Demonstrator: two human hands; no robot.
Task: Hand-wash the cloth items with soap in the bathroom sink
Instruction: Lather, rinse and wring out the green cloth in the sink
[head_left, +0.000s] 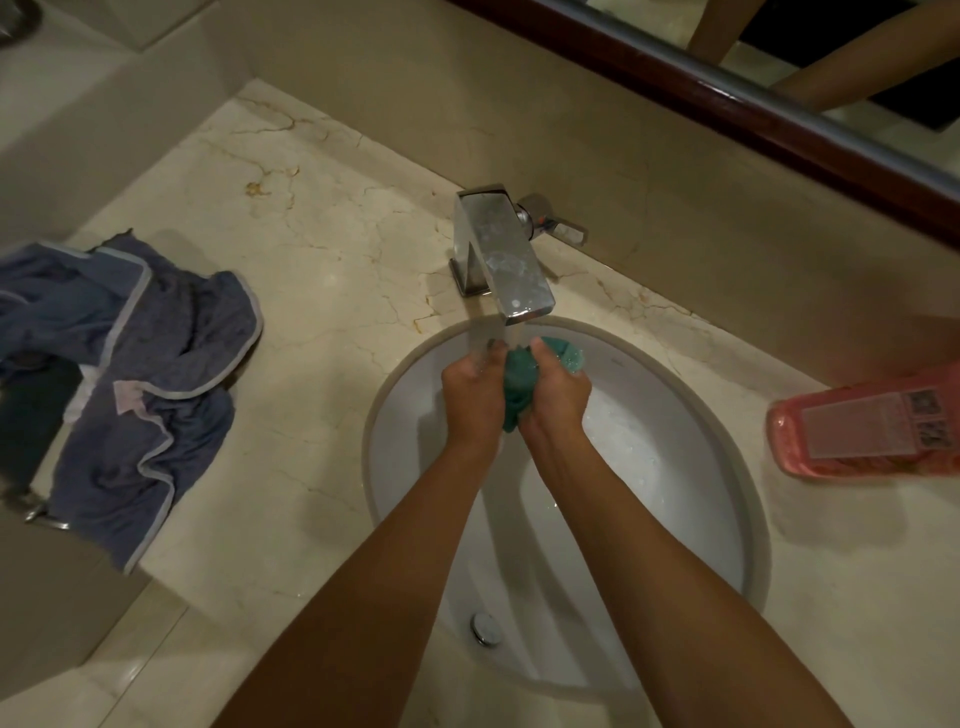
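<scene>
A small green cloth (521, 379) is bunched between both my hands over the white oval sink (675, 415). My left hand (474, 391) grips its left side and my right hand (557, 391) grips its right side, fingers curled round it. Water runs from the chrome faucet (498, 260) onto the cloth and my left fingers. Part of the cloth sticks out beyond my right hand, speckled with foam. Foamy water lies in the basin to the right of my hands.
A crumpled blue-grey garment with pale trim (140, 374) lies on the marble counter (322, 260) at the left. A pink soap bottle (872, 428) lies on its side at the right edge. The faucet lever (563, 228) points right. A mirror frame (779, 130) runs behind.
</scene>
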